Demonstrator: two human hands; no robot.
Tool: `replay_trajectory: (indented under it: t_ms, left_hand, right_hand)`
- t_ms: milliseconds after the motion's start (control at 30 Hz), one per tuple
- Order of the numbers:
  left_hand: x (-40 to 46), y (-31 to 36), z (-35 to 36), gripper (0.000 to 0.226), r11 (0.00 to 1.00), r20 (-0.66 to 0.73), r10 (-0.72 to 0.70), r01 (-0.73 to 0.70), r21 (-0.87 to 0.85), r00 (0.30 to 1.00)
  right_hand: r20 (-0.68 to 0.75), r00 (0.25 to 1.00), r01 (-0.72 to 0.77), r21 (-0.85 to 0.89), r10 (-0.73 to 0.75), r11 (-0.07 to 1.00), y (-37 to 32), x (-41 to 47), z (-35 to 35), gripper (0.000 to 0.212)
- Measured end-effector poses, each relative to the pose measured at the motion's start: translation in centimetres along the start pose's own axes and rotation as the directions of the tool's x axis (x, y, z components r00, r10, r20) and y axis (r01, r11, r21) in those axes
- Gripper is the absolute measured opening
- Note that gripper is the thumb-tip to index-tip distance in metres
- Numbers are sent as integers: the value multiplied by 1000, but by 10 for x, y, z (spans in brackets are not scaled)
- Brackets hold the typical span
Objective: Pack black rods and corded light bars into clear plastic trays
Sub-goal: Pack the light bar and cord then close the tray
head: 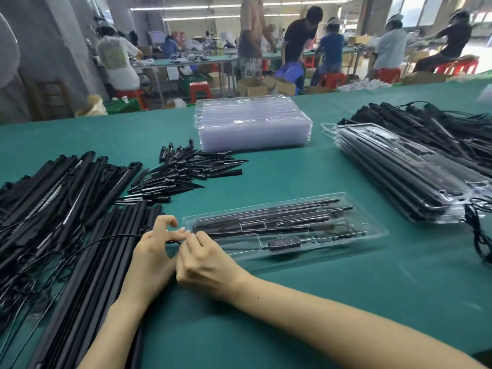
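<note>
A clear plastic tray (372,230) lies in front of me on the green table, holding black rods and a small black controller (284,243) on a cord. My left hand (153,258) and my right hand (203,265) meet just left of the tray, and both pinch a thin black cord (106,239) that runs left to the pile of corded light bars (53,198). Long black rods (90,288) lie under my left forearm.
Short black spikes (186,169) lie scattered behind the hands. A stack of empty clear trays (253,126) stands at the back centre. Filled trays (415,174) are stacked at the right, with more corded bars (431,123) behind them. People work at far benches.
</note>
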State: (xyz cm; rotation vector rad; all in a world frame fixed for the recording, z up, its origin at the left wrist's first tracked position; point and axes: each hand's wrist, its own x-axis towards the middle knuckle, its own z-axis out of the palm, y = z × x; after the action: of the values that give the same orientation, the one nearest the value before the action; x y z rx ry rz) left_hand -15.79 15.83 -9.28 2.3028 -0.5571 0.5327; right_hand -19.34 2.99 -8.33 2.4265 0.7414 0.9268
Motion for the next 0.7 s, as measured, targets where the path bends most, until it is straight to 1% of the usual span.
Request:
replay_trajectory:
  t_ms: [67,167,267,400,433,500,567,633,700]
  left_hand:
    - [0,-3,1,39,999,1,16,-16,35,1000]
    - [0,-6,2,36,999,0,36,-36,38,999]
    - [0,-11,2,33,998,10,41,-41,37,999]
    - [2,-18,5,33,1000,63,-7,8,-16,998]
    - [2,-19,6,35,1000,53,-6,6,1,999]
    - [2,-19,8,40,999,19,11,-12,46,1000]
    - [2,-17,8,42,995,21,19,-21,98,1000]
    - [3,-15,8,41,991,36,-1,-4,132,999]
    - [1,-14,3,40,987,47,-8,0,158,999]
  right_hand:
    - [81,996,27,-39,-24,999,-6,1,-5,51]
    - [189,982,24,-96,-5,995,-15,4,-12,71]
    - [250,968,19,-125,13,992,-16,10,-20,78]
    - [286,953,136,-96,-104,986,-14,12,-21,84]
    - [296,945,169,-88,-136,982,-15,13,-20,84]
    - [296,940,203,-75,-172,976,-16,16,-18,76]
    - [270,948,190,-49,-170,981,-17,18,-20,60]
    - [296,940,180,-8,-169,984,-19,19,-20,44]
    - [319,935,163,13,-158,987,-21,20,-21,35]
